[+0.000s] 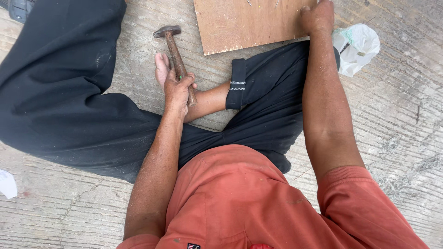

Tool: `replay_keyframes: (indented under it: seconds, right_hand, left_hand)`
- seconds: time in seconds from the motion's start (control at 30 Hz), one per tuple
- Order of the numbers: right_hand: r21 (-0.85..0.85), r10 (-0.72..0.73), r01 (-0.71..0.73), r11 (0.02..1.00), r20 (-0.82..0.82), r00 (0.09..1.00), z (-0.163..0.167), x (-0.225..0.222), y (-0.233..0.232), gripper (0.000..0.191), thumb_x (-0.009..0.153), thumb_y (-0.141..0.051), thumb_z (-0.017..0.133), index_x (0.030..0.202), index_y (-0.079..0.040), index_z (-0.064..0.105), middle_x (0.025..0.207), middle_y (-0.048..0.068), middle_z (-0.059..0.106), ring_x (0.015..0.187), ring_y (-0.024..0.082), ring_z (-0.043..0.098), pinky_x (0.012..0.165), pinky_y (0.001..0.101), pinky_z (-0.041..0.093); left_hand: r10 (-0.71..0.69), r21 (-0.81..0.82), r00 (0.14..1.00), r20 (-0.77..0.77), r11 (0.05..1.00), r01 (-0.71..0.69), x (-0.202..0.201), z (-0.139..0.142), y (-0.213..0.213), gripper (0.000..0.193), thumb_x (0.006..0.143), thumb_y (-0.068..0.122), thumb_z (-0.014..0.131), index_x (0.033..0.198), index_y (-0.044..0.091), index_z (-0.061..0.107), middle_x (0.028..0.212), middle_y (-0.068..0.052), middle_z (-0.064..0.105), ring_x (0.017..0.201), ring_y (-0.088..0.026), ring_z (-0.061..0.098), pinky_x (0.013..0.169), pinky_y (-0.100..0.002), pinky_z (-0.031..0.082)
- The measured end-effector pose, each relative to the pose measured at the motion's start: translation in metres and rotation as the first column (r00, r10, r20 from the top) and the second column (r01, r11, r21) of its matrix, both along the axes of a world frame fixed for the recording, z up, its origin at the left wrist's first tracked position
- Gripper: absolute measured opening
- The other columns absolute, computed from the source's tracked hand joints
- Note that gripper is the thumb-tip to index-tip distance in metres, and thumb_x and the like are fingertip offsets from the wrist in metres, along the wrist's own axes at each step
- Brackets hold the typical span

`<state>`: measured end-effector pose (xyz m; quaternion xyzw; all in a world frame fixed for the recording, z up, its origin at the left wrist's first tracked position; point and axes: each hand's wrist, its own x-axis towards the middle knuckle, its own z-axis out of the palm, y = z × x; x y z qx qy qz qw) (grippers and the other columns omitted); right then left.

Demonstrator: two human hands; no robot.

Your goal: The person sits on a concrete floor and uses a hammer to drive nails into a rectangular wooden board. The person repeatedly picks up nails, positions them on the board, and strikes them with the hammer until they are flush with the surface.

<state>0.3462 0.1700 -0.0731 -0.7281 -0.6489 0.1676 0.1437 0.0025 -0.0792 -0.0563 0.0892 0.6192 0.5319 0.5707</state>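
Concrete floor, seated person: left hand (177,90) clenched low on the stiff wooden handle of a head-heavy hammer (176,57) just left of the board (244,23), right hand (317,17) pressing the board's edge, its fingers apparently curled on nothing.

In the upper middle of the frame, the hammer (176,55) is showing a dull metal head and worn wooden handle. The plywood board (244,23) at the top is looking matt. The concrete floor (397,115) is looking rough and grooved; the plastic bag (357,46) at upper right is looking thin and crinkled.
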Motion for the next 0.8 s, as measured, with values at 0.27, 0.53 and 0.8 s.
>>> replay_keyframes:
  seconds: [0.27, 0.53, 0.8]
  right_hand:
    - [-0.216, -0.013, 0.004, 0.976, -0.039, 0.999, 0.007, -0.006, -0.004, 0.076, 0.090, -0.022, 0.077, 0.153, -0.006, 0.037, 0.124, 0.030, 0.064, 0.115, 0.043, 0.064, 0.101, 0.0462, 0.050]
    - [0.099, 0.235, -0.275, 0.956, 0.297, 0.925, 0.008, -0.045, -0.021, 0.055, 0.085, -0.030, 0.084, 0.133, -0.015, 0.062, 0.113, 0.016, 0.075, 0.104, 0.031, 0.074, 0.087, 0.0409, 0.060]
    - [0.221, 0.473, -0.480, 0.849, 0.086, 0.877, 0.011, -0.118, -0.005, 0.013, 0.092, -0.023, 0.080, 0.095, -0.010, 0.080, 0.086, 0.012, 0.076, 0.078, 0.033, 0.071, 0.069, 0.0480, 0.056]
  left_hand:
    - [0.024, 0.009, 0.995, -0.097, 1.000, -0.023, 0.001, 0.000, 0.003, 0.068, 0.087, -0.003, 0.066, 0.147, -0.015, 0.039, 0.099, -0.010, 0.062, 0.069, -0.010, 0.061, 0.057, -0.022, 0.053]
    - [0.091, 0.066, 0.977, -0.192, 0.995, -0.080, -0.003, -0.001, 0.003, 0.065, 0.086, -0.005, 0.063, 0.147, -0.013, 0.042, 0.099, -0.008, 0.062, 0.073, -0.009, 0.062, 0.061, -0.021, 0.055]
    - [0.121, 0.111, 0.968, -0.220, 0.989, -0.099, -0.003, 0.005, 0.003, 0.070, 0.084, -0.010, 0.059, 0.150, -0.011, 0.036, 0.122, -0.008, 0.050, 0.079, -0.009, 0.062, 0.062, -0.023, 0.056]
